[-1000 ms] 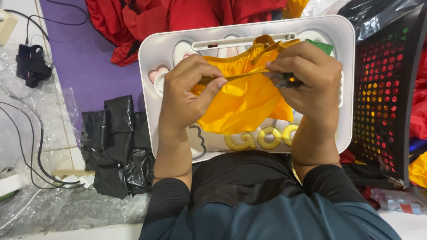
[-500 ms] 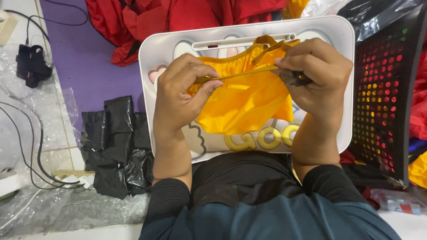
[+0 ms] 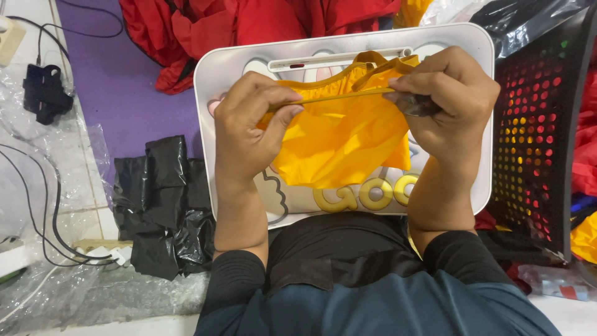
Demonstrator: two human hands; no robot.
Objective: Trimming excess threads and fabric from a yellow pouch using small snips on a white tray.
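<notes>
Bright, even overhead light; soft shadows under the left hand (image 3: 249, 134) and right hand (image 3: 451, 102) fall on the white lap tray (image 3: 224, 74). Sharp focus throughout, slight wide-angle bending at the edges, no glare

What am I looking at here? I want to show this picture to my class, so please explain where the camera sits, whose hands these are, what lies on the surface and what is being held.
There is no machine here: a person works with two bare hands. The one camera is worn on the person's head and looks straight down, so the dark sleeves at the bottom are the person's own arms.

In front of them lies a white lap tray with cartoon prints. Over it, the left hand and the right hand pinch a piece of yellow fabric and pull its top edge taut between them. The right hand also grips a small dark tool; what kind it is cannot be told.

Around the tray: red cloth above, crumpled black plastic bags on the left, a black perforated basket on the right, and cables on clear plastic sheeting at far left.
</notes>
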